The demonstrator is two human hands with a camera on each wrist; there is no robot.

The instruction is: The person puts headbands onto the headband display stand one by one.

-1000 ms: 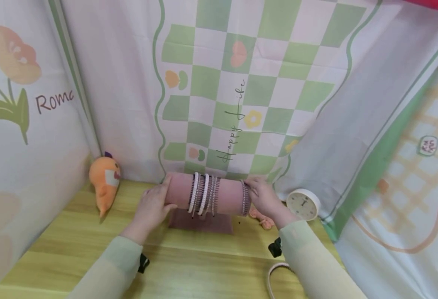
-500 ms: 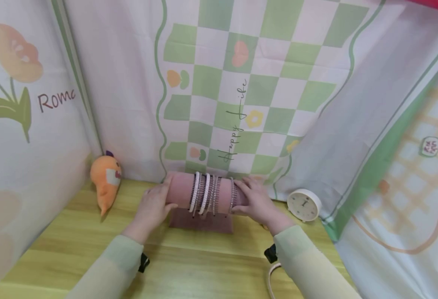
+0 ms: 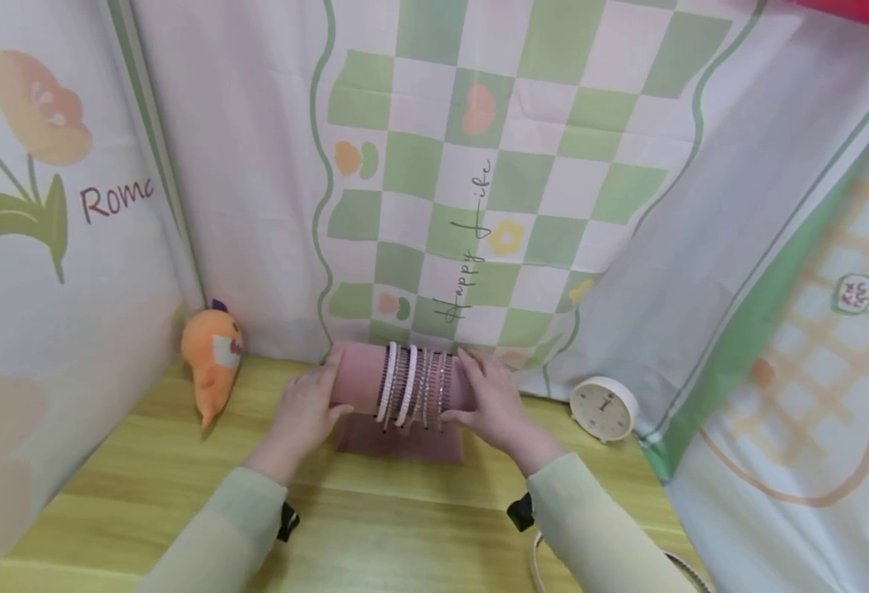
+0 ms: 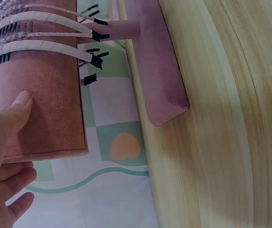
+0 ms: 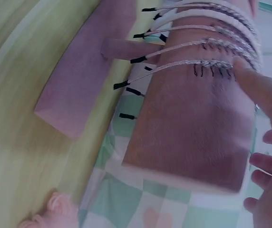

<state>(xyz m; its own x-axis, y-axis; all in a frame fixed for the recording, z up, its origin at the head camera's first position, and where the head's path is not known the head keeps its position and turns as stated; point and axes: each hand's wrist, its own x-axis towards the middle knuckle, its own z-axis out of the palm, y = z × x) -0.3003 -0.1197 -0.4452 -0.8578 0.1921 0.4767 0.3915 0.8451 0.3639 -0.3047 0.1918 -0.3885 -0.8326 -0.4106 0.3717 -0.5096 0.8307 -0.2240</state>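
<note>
A pink padded headband display stand (image 3: 357, 380) holds several headbands side by side on its roll, white ones (image 3: 409, 385) and sparkly ones with dark comb teeth. At the roll's left end my left hand (image 3: 298, 416) grips it, thumb (image 4: 19, 107) on the front and other fingers by the end. My right hand (image 3: 497, 408) reaches round the right part of the roll and holds the rightmost sparkly headband (image 5: 183, 64). Its thumb (image 5: 250, 78) touches the headband's glittery section. Behind the roll, the forefinger's contact is hidden. This headband sits close to its neighbour.
An orange plush toy (image 3: 212, 362) lies at the back left. A round white clock (image 3: 603, 408) leans at the right by the curtain. A loose pale headband (image 3: 537, 564) lies partly under my right forearm. A pink knotted item (image 5: 57, 211) shows beside the stand.
My right hand has slid the sparkly headband leftward along the roll, from the right end to near the others. My left hand stays on the left end.
</note>
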